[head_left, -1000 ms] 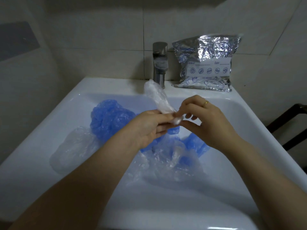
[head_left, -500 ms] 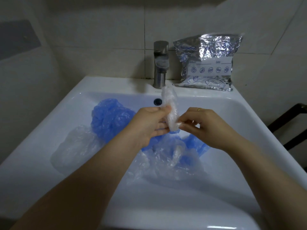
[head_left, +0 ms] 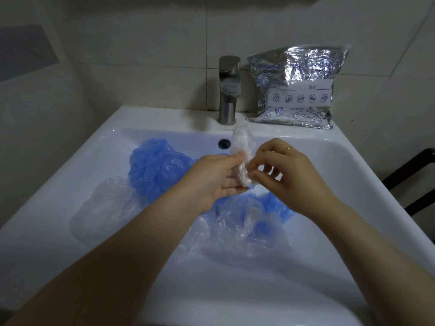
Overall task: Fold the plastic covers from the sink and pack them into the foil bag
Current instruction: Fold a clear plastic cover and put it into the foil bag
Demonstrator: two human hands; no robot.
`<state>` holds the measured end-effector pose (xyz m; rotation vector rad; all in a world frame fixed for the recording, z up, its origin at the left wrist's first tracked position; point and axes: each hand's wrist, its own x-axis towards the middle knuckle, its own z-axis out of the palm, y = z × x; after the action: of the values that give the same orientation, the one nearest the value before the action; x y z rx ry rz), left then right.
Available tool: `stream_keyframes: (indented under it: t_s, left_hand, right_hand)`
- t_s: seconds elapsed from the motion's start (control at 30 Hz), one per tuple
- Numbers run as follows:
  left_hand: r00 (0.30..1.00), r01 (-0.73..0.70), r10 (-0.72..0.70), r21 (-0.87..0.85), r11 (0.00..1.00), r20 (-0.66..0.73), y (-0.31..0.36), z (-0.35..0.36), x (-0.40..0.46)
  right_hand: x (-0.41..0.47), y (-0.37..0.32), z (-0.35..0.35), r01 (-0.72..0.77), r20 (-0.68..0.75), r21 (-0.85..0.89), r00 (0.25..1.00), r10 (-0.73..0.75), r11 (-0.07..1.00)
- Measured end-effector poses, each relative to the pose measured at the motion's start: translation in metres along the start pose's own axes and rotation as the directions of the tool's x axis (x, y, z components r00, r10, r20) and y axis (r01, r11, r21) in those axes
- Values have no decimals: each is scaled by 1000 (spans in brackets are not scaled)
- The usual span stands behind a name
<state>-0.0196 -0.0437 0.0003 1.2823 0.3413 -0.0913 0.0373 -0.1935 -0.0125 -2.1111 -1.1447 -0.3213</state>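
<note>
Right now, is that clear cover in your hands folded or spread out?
Folded. The clear cover is a narrow strip, pinched between the left hand and right hand; the other covers lie loose in the sink.

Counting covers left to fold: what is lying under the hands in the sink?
Under the hands: a blue cover, clear crumpled covers over more blue plastic. How many lie there cannot be told.

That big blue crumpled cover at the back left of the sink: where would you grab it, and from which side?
Probably pinch a raised fold at the top of the blue plastic cover, coming from above. It sits heaped in the sink, its top bare, while its right side is hidden behind the left hand.
</note>
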Motion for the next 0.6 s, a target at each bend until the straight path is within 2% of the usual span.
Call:
stream_keyframes:
  t_s: [0.1, 0.2, 0.27, 0.37, 0.43, 0.5, 0.6]
  left_hand:
    - [1000, -2, 3, -32, 999, 20, 2, 0, 1]
    - [996, -77, 73, 79, 994, 54, 0, -2, 1]
    - [993, -112, 103, 164, 980, 59, -1, -3, 0]
    - [988, -151, 134, 323, 934, 73, -1, -3, 0]
    - [985, -172, 139, 481, 860, 102, -1, -3, 0]
    - [983, -182, 123, 614, 768, 138, -2, -2, -2]
    - [976, -218, 129, 812, 542, 175, -5, -1, -3]
  right_hand:
    - [-1, 3, -1, 15, 91, -84, 996, -7, 996]
    - [0, 3, -1, 18, 71, -70, 997, -13, 997]
    - [1, 1, -4, -33, 97, 37, 995, 29, 999]
    - [2, 0, -11, -191, 43, 357, 981, 189, 914]
    - [2, 2, -16, -222, -19, 471, 965, 262, 853]
    - [2, 4, -20, -239, 48, 531, 966, 253, 813]
    - [1, 8, -23, -257, 205, 400, 961, 188, 880]
